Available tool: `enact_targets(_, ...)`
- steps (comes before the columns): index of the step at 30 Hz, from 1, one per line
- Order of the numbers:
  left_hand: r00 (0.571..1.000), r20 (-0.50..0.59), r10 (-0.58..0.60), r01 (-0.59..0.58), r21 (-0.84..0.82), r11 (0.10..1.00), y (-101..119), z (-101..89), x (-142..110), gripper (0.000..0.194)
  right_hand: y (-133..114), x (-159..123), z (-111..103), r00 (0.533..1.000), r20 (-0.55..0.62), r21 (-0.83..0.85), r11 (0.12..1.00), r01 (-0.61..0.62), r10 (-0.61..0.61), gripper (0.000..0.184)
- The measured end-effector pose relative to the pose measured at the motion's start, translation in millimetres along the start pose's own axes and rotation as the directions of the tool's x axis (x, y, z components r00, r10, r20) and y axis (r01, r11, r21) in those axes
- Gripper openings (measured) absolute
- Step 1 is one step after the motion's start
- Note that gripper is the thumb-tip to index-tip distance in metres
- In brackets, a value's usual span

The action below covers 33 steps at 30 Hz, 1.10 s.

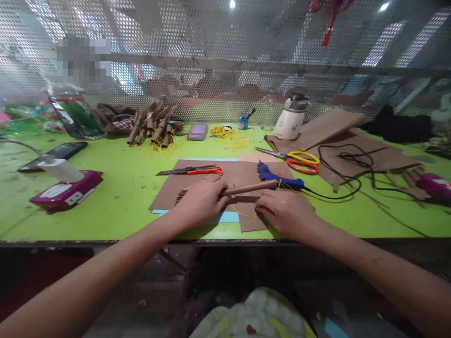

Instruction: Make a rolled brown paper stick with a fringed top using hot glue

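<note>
My left hand [203, 199] is closed around one end of a thin rolled brown paper tube [252, 188], which points to the right. Yellow string [243, 214] hangs from the tube and runs to the fingertips of my right hand [280, 209], which are pinched together on it. Both hands are above brown paper sheets [197, 188] with light blue paper [229, 217] showing underneath. Slatted brown paper strips [181, 193] are partly hidden by my left hand. Just behind the tube lies a blue glue gun [278, 176]. An orange and black utility knife [192, 170] rests beyond my left hand.
Scissors [299, 158] lie behind the glue gun, whose black cord [327, 199] trails right. Further back are bundled paper rolls [158, 126], tangled yellow string and a cream flask [289, 119]. A purple power strip [66, 192] and a phone [58, 156] are left.
</note>
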State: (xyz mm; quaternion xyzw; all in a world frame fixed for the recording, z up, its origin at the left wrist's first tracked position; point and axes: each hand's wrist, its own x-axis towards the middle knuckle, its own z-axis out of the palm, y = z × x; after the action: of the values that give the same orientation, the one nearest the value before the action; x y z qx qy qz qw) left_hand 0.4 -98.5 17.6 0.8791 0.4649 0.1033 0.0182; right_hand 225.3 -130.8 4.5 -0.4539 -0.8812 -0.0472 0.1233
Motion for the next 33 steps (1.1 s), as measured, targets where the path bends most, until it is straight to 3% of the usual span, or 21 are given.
enact_targets(3,1.0,-0.006,0.009,-0.009,-0.067,0.998,0,-1.9,1,0.014,-5,3,6,0.998,-0.057,-0.072,0.997,0.03,-0.034,0.019)
enact_targets(7,0.995,-0.03,0.1,-0.103,-0.163,0.981,-3,-3.2,1,0.012,-13,6,9,0.999,-0.047,-0.143,0.99,-0.008,0.001,0.017)
enact_targets(10,0.989,0.03,0.142,-0.133,-0.207,0.969,-4,-5.2,2,0.014,-16,4,5,0.999,-0.034,-0.133,0.99,-0.035,0.031,0.019)
enact_targets(14,0.989,0.123,0.077,-0.061,-0.131,0.99,0,-9.1,3,0.018,-10,-7,-6,1.0,-0.006,-0.07,0.997,0.015,-0.015,0.021)
enact_targets(22,0.99,0.122,0.075,-0.073,-0.02,0.997,12,-13.0,1,0.025,4,-5,-26,0.978,0.197,-0.141,0.985,0.103,-0.074,0.018)
enact_targets(30,0.995,0.071,0.067,-0.072,0.074,0.995,23,-5.2,-7,0.047,17,-15,-47,0.987,0.125,0.184,0.98,0.079,-0.103,0.023)
enact_targets(33,0.994,0.074,0.086,-0.091,0.078,0.993,22,-1.8,-8,0.048,25,-15,-58,0.997,0.023,0.218,0.974,0.064,-0.07,0.019)
